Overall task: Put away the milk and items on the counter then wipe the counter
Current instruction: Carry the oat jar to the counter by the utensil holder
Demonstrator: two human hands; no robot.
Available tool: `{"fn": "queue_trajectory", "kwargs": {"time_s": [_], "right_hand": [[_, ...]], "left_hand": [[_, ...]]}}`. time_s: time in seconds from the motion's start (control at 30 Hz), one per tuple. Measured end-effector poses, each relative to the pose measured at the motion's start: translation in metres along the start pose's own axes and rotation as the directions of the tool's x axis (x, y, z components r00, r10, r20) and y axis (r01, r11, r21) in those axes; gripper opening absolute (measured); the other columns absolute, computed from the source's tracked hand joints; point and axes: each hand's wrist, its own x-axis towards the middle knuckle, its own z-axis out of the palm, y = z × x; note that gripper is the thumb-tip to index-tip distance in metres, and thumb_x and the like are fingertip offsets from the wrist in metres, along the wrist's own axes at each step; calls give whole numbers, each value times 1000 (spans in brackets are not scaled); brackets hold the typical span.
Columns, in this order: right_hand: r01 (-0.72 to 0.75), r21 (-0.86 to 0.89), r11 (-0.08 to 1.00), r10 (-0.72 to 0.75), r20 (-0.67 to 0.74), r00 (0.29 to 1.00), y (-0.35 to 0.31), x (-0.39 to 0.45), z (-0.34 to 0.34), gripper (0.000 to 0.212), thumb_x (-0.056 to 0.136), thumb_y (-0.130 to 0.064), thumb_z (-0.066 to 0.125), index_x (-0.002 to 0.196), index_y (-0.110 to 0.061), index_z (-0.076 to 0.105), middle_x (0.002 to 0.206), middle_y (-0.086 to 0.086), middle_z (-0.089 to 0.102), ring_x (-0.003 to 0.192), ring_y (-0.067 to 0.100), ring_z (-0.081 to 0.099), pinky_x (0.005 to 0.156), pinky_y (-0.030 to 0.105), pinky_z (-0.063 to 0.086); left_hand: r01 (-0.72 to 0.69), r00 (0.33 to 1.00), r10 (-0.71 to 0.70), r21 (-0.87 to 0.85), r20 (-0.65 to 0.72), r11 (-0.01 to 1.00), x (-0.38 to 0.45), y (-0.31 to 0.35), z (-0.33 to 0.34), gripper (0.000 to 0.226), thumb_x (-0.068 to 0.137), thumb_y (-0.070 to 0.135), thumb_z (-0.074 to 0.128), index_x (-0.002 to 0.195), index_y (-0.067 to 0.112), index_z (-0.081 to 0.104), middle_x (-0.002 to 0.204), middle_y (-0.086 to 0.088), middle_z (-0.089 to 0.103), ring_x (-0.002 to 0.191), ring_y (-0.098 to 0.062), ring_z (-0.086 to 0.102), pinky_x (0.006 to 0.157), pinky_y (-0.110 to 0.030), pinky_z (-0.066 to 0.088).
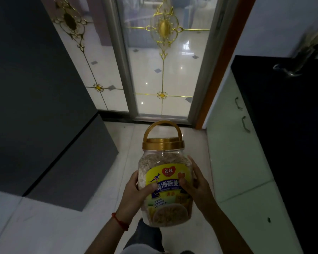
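Observation:
A clear plastic oatmeal jar (164,160) with a gold lid, a raised gold carry handle and a yellow label is held upright in front of me above the floor. My left hand (134,191) grips its left side, thumb across the label. My right hand (195,187) grips its right side, thumb on the label too. The black counter (275,114) runs along the right; no milk shows in this view.
A dark grey fridge or cabinet (31,99) fills the left. Ahead stands a glass sliding door (162,70) with gold ornament. Pale green cabinet doors (233,147) with metal handles sit under the counter. A blurred metal utensil holder (301,59) stands at the counter's far end.

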Motion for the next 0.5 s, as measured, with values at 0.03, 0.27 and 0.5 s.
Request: {"fn": "queue_trajectory", "kwargs": {"time_s": [0.03,0.27,0.5], "right_hand": [[-3,-2,1000,3,3,1000,-3,21,-1,95,38,-69,77,121,-42,41,114,-10,59,95,1,66,66,21,56],[18,12,1000,-16,-88,996,-45,158,-18,87,42,-71,74,120,-49,40,123,-5,58,106,12,64,77,30,58],[94,74,993,-69,-284,956,-94,250,-61,93,39,-71,75,121,-38,44,112,-15,63,96,0,65,67,18,55]], "left_hand": [[-1,1000,1,5,-1,1000,20,5,-2,108,27,67,80,115,11,51,110,-16,67,93,-29,68,74,-38,59],[-9,997,6,44,77,999,173,67,-3,99,25,68,79,107,19,52,106,-11,68,90,-24,70,69,-33,60],[-35,965,1,125,263,992,303,133,36,101,29,67,79,112,19,50,105,-9,68,90,-20,70,68,-28,58]]}}
